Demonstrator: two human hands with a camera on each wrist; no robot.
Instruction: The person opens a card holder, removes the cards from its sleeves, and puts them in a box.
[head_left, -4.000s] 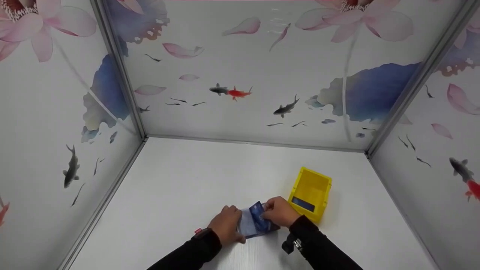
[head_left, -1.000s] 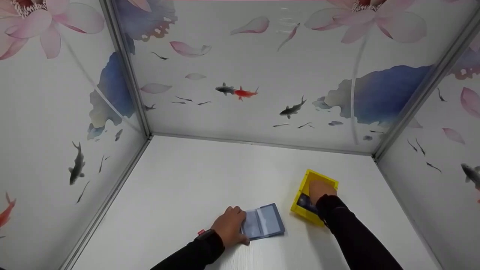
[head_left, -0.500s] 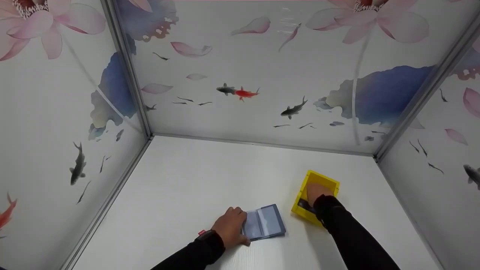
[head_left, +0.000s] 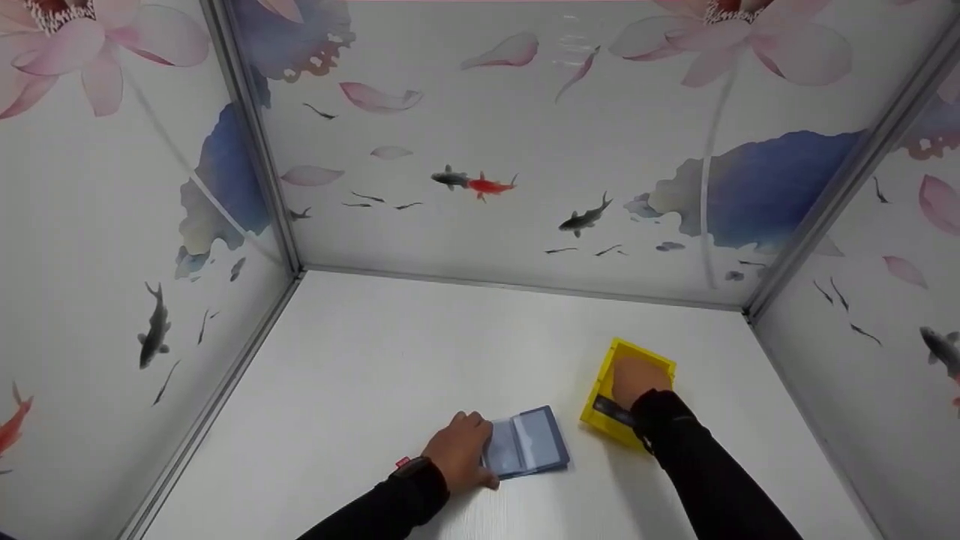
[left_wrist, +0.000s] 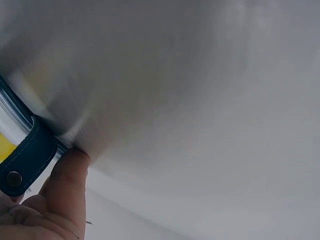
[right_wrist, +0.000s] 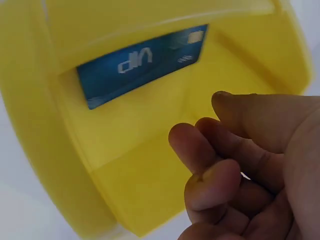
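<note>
In the head view my left hand (head_left: 459, 452) grips the left edge of an open card holder (head_left: 541, 441) with clear sleeves, lying on the white table. The left wrist view shows the thumb at its edge, beside a dark blue strap (left_wrist: 31, 157) with a metal snap. My right hand (head_left: 637, 379) reaches into a yellow bin (head_left: 592, 420). Seen from the right wrist, its fingers (right_wrist: 212, 192) are loosely curled and hold nothing. A blue card (right_wrist: 142, 65) marked VIP rests against the bin's inner wall, a short way from the fingertips.
The white tabletop (head_left: 420, 337) is enclosed by printed panels at the left, back (head_left: 480, 240) and right, with grey metal strips along the joins. The bin stands to the right of the card holder.
Four seconds ago my right hand held a blue card over the card holder; since then it has moved right into the bin, where it shifts slightly. My left hand stays on the holder.
</note>
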